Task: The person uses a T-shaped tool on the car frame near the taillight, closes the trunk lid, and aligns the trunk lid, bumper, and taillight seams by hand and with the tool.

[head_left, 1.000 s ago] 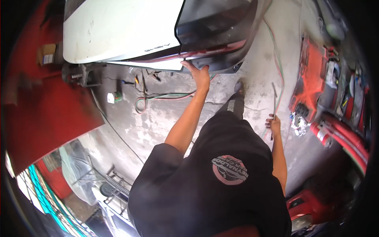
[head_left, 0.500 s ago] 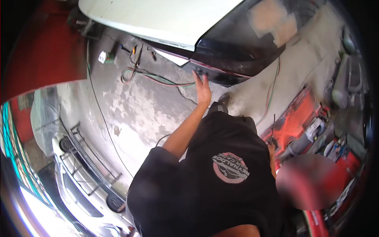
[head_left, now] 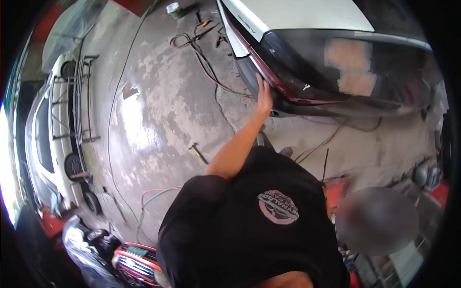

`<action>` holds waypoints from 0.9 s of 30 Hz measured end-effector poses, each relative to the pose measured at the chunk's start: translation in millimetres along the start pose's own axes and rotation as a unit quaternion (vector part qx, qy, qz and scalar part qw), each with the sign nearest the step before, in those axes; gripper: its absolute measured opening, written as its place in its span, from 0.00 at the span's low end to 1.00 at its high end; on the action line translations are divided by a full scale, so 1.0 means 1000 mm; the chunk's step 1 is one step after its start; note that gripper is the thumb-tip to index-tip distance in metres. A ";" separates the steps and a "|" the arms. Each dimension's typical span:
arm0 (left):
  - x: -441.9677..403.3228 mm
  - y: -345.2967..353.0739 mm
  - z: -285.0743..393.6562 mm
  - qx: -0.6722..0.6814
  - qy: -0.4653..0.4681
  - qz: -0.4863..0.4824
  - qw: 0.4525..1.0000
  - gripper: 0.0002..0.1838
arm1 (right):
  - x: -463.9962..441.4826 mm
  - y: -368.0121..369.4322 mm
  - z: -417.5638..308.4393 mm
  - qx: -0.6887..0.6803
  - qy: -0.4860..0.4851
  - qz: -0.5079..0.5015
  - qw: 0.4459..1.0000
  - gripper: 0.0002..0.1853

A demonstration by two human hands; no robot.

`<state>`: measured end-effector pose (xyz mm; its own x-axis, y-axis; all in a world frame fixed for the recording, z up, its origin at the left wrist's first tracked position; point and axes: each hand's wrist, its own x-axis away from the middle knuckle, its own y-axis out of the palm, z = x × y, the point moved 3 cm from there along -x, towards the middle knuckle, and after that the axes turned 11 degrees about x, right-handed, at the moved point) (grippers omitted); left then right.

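Note:
My left hand (head_left: 263,98) lies with its fingers stretched out against the dark bumper corner (head_left: 247,74) of a white car (head_left: 307,14), just beside a dark red strip (head_left: 273,77). Two beige patches (head_left: 348,55) stand out on the car's dark panel. Low at my right side, a thin dark rod (head_left: 326,165) points up from my right hand (head_left: 327,197). That hand shows only as a narrow strip past my shirt, and its fingers are mostly hidden.
Red and green hoses (head_left: 206,67) run over the floor towards the bumper. A hammer-like tool (head_left: 198,152) lies left of my arm. Further off are a tub (head_left: 175,9), a metal rack (head_left: 86,101), a white vehicle (head_left: 67,110) and a red machine part (head_left: 137,259).
My view has turned, so the car now sits further right and more floor shows on the left. My left hand stays at the bumper corner, now lying against it.

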<state>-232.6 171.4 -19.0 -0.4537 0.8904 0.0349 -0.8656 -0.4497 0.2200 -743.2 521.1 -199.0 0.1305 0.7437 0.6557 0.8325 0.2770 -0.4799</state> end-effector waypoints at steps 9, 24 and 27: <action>0.046 0.015 0.012 0.068 -0.072 0.063 0.993 0.46 | 0.022 -0.108 -0.082 0.058 0.108 -0.021 0.992 0.17; -0.085 -0.017 -0.026 -0.054 0.198 -0.011 0.979 0.40 | -0.003 -0.149 -0.046 0.270 0.021 -0.145 0.952 0.18; -0.029 -0.029 -0.087 -0.276 0.384 -0.057 0.879 0.33 | -0.028 -0.147 -0.049 0.313 -0.073 -0.178 0.930 0.18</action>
<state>-212.5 153.2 -111.3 -0.1836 0.7177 -0.6717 -0.7894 -0.5148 -0.3343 -842.7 430.0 -118.8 -0.2056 0.5996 0.7734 0.3255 0.7872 -0.5238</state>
